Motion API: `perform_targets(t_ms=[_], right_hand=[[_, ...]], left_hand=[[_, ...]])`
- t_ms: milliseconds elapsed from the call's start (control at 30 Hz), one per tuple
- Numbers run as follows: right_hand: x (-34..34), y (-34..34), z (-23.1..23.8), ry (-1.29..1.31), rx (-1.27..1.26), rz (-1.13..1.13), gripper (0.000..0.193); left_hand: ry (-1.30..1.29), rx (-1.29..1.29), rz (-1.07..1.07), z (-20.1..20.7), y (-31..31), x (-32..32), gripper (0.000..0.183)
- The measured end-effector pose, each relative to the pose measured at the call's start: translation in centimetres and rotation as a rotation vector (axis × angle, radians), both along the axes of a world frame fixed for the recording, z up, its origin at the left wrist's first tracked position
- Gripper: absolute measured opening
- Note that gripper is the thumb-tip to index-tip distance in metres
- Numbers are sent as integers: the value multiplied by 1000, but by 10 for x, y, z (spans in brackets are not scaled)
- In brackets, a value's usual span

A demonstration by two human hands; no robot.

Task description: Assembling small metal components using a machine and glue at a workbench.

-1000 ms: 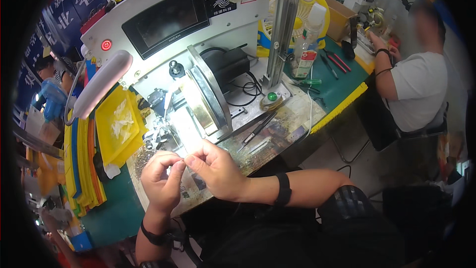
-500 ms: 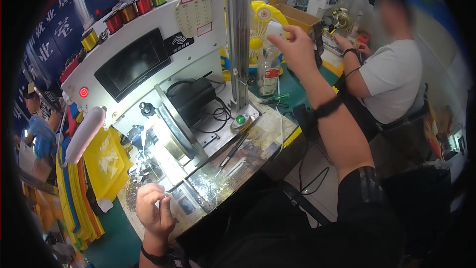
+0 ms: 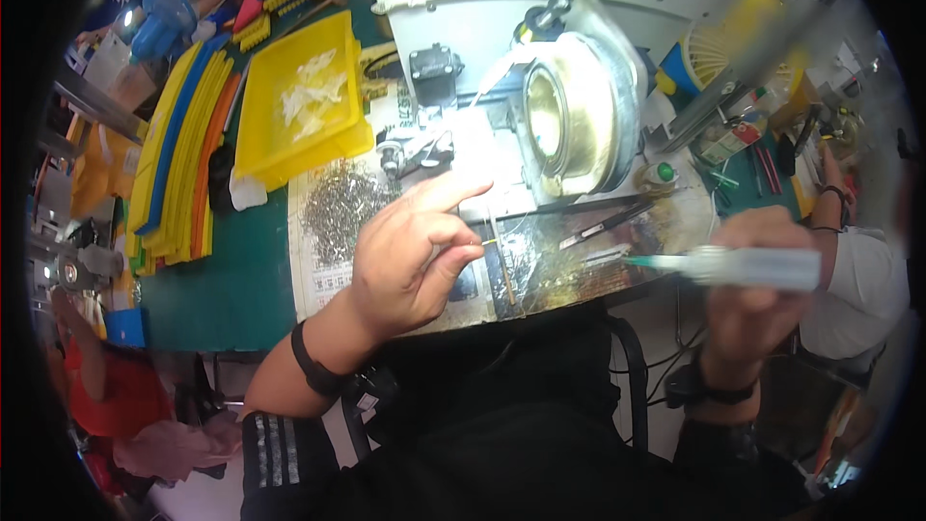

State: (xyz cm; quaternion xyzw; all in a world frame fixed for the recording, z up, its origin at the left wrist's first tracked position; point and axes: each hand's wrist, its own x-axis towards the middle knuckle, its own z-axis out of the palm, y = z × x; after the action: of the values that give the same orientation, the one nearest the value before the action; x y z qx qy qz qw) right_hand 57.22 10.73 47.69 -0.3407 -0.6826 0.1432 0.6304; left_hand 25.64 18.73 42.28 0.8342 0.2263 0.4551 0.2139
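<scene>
1. Meanwhile, we are pinching a tiny yellow piece [image 3: 490,241] in our left hand's [image 3: 415,256] grip, above the surface [image 3: 222,299].
2. Rightward, our right hand [image 3: 754,314] is closing its grip around a clear bottle [image 3: 772,269], blurred and lying sideways, its green tip pointing left, well apart from the piece.
3. Loose metal bits [image 3: 333,222] are lying near a yellow tray [image 3: 301,160].

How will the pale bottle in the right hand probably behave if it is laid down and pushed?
The pale bottle would likely roll, because its body looks roundish, though blurred. Its green tip is long and thin, so it might bend or snag easily.
</scene>
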Motion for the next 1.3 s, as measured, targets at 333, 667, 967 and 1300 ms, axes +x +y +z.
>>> perform_targets(t_ms=[333,667,967,1300], right_hand=[[-65,42,-3,-183,-18,197,52],[-65,46,-5,-166,-74,191,52],[-70,45,-5,-132,-97,156,50],[-64,43,-5,63,-75,139,48]], left_hand=[[-1,144,44,-4,3,-1,15],[11,138,24,-2,4,-2,14],[32,127,5,-2,3,-3,13],[12,144,-11,-1,8,-1,13]])
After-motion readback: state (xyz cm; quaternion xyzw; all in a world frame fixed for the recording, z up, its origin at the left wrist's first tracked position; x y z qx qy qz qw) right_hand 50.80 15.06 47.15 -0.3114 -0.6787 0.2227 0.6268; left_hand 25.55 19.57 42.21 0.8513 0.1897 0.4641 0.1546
